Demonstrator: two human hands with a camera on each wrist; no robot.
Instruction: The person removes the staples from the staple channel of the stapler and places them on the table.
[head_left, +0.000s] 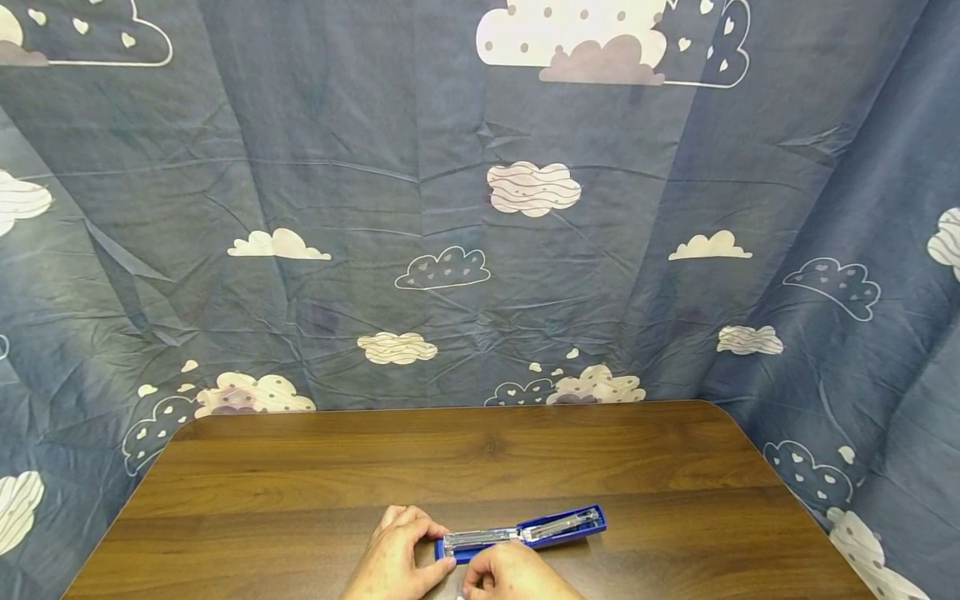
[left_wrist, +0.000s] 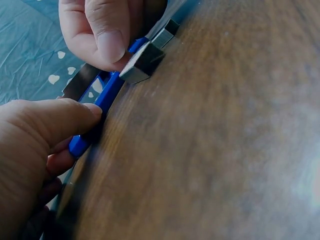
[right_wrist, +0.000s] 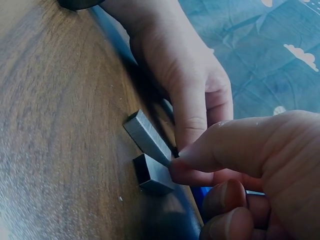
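A blue stapler [head_left: 521, 533] lies opened out flat on the table, its metal insides facing up. My left hand [head_left: 397, 557] holds its left end between thumb and fingers. Just in front of the stapler, my right hand [head_left: 519, 573] pinches one end of a grey staple strip [right_wrist: 149, 136] between thumb and index finger; the strip is tilted. Beside it on the wood sits a second staple strip [right_wrist: 156, 176], close below my right fingertips. From the head view, my right hand hides most of both strips.
The brown wooden table [head_left: 322, 467] has rounded far corners. A blue curtain [head_left: 450, 208] with a cloud print hangs behind it and along its sides.
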